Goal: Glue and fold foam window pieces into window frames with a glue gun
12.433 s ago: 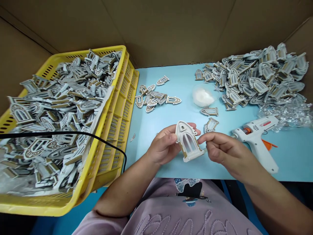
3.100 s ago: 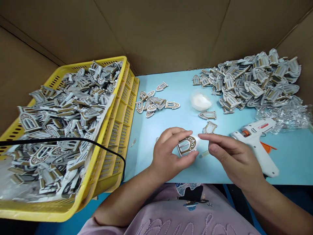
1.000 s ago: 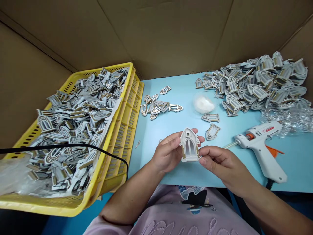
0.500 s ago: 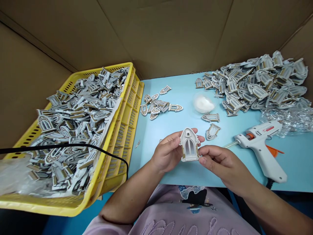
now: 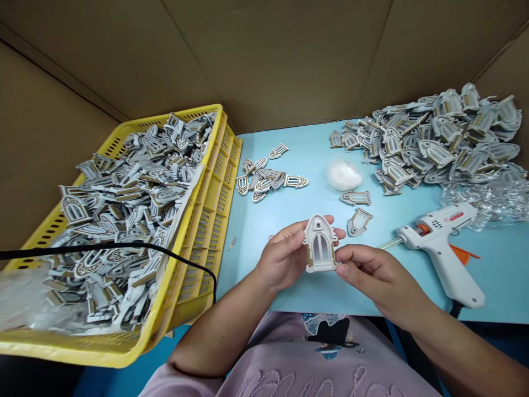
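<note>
Near the table's front edge, a white and gold arched window piece (image 5: pixel 320 245) is held upright between both hands. My left hand (image 5: pixel 285 256) is closed on its left side, thumb in front and fingers behind. The fingertips of my right hand (image 5: pixel 372 275) pinch its lower right corner. Two similar pieces lie just beyond, one flat (image 5: pixel 356 198) and one tilted (image 5: pixel 359 221). Behind them stands a clear round dish (image 5: pixel 345 173) with white material in it.
A yellow crate (image 5: pixel 215 204) full of such pieces fills the left, with a black cable (image 5: pixel 165 251) across it. A small group (image 5: pixel 264 179) lies mid-table, a big heap (image 5: pixel 433 138) back right. A white glue gun (image 5: pixel 446 248) and clear plastic (image 5: pixel 491 201) are at right.
</note>
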{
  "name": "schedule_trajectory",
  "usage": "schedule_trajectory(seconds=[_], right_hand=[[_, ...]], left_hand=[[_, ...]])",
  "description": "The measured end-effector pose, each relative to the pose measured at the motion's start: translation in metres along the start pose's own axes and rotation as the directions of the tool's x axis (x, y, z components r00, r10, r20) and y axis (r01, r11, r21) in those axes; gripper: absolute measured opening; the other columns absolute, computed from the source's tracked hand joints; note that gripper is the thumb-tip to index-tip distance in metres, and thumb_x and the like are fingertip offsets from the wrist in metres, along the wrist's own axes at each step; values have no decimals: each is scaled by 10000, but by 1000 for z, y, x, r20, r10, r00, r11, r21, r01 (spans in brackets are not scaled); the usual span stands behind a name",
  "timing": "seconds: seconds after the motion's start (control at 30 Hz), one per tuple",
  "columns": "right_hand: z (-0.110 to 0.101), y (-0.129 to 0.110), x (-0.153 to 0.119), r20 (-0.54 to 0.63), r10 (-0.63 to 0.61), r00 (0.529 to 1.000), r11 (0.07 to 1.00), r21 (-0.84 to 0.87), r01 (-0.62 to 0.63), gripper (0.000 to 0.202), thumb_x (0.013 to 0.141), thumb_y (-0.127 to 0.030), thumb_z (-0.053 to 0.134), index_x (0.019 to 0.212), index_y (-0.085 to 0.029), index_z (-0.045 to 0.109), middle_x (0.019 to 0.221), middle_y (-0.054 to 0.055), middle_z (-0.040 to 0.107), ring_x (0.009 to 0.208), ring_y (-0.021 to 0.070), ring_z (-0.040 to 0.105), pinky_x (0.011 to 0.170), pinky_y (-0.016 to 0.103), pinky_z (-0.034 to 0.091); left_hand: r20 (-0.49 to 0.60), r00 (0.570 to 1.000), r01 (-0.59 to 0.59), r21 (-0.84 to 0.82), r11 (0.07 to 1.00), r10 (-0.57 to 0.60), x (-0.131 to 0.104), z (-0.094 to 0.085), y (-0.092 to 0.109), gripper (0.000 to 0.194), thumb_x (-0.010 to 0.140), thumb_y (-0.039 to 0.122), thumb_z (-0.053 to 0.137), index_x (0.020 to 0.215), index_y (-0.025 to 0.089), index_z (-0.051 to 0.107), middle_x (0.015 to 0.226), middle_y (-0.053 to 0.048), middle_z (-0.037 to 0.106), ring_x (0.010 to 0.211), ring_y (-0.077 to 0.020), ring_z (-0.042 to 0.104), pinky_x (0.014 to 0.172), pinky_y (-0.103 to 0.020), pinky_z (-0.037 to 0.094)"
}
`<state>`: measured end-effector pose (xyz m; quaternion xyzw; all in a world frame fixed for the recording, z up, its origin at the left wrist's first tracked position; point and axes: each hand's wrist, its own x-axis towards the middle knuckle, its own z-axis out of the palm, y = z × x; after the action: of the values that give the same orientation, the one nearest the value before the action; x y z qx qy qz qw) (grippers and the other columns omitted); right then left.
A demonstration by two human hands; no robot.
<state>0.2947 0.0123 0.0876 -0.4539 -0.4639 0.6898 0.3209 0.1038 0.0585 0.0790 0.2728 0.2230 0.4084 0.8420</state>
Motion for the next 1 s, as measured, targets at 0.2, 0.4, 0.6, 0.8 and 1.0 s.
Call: schedule_trajectory(seconds=[0.2,0.4,0.6,0.8,1.0], right_hand=[[0,-1,0,-10,4,1000,1000,-24,-4,262,912,-487,623,921,-228,658,761,-18,475,718,131,400,660,270,332],[0,-2,-2,-15,-9,1000,999,-52,8,278,916,-491,609,914,-216,649,782,-4,506,725,140,421,657,267,356],[-1,-4,-1,-23,-5,1000,996,-88,3,284,928,-499,593,893,-221,637,736,-18,448,688,129,384,627,269,321],[-1,0,-3,-139,-46,989,988,-151,25,267,921,-486,597,910,-222,637,693,-25,416,633,126,349,581,281,292],[-1,-1,-4,-129,-44,991,989,-147,25,264,921,-477,593,891,-218,627,696,-19,422,638,130,355,573,282,293]], left_hand=[[-15,1000,14,9,1000,-13,1,1,1,405,828,425,729,1156,187,735,1067,-90,767,912,-196,712,858,-298,549],[-75,997,23,34,999,-21,1,0,1,432,796,449,753,1136,183,738,1059,-107,762,908,-222,702,850,-330,535],[-65,998,-13,98,995,19,3,1,0,447,821,461,724,1157,165,729,1067,-122,748,915,-239,692,815,-327,515],[-232,971,-17,167,986,56,3,5,-2,503,767,493,782,1122,142,726,884,-89,748,775,-197,672,692,-276,482],[-256,966,-9,143,990,46,3,7,-2,500,727,484,821,1080,143,728,816,-66,731,690,-149,625,656,-252,471]])
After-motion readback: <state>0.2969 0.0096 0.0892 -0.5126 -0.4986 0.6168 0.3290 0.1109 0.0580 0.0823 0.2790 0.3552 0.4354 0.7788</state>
